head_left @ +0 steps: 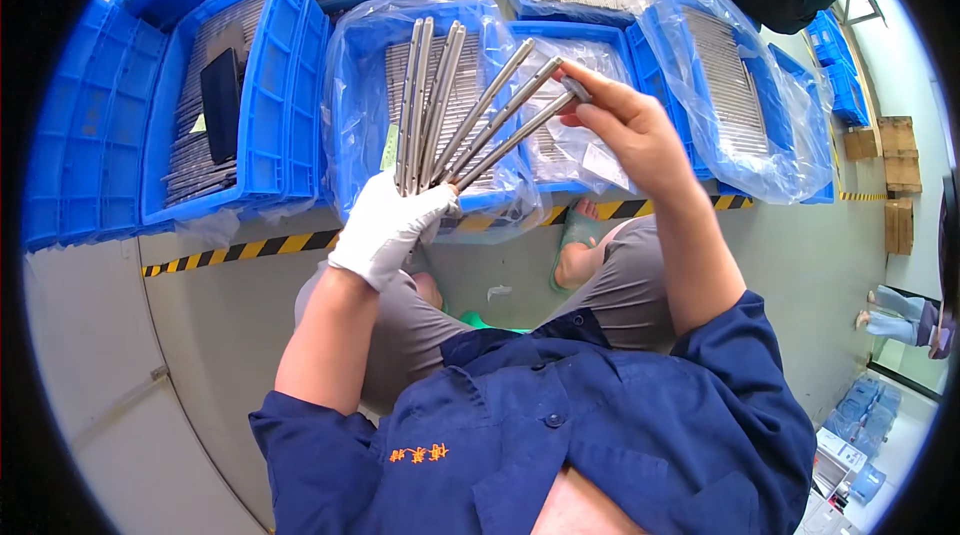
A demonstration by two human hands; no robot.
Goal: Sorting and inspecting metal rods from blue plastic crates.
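Rods [440, 100] fanned above bin [348, 85]; more lie inside, finished count unclear.
Left hand [390, 225] closed round their near ends; right hand [632, 130] pinching grey piece [576, 89] at one rod's end.

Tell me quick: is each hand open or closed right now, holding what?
White-gloved left hand: closed around a fan of metal rods.
Bare right hand: closed on a small grey piece at one rod's tip.

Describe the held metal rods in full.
The slender, silvery-grey metal rods look shiny, with small dark spots, perhaps holes, along some. They fan out, tilted, from the gloved left hand, which grips their near ends; the bare right hand touches far ends at the right. A plastic-lined blue bin lies behind.
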